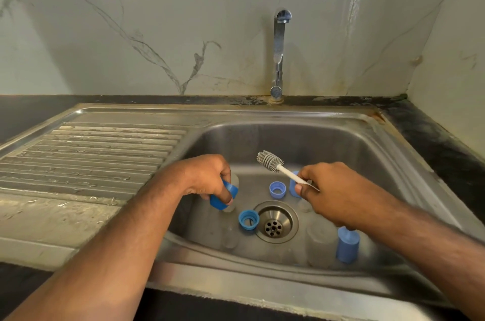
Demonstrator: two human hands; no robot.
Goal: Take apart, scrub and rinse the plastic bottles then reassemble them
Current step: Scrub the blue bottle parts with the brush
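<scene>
At frame center, the left hand (210, 179) curled knuckles-up around a blue-banded bottle (225, 196); right of it, the right hand (333, 194) pinched a brush (273, 162) handle, bristles pointing upper left.

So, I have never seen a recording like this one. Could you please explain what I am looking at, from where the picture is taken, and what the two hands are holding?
There is no machine here. A person wears a camera on the head, so the one picture looks forward and down at their own two bare arms over a steel kitchen sink. The tap stands at the back, and no water can be seen running from it.

The left hand holds a blue ring part with a clear piece. The right hand pinches the white handle of a small grey bottle brush, bristles pointing up and away.

In the basin, around the drain, lie loose blue caps and clear bottle parts, hard to make out. A ridged draining board is on the left.
</scene>
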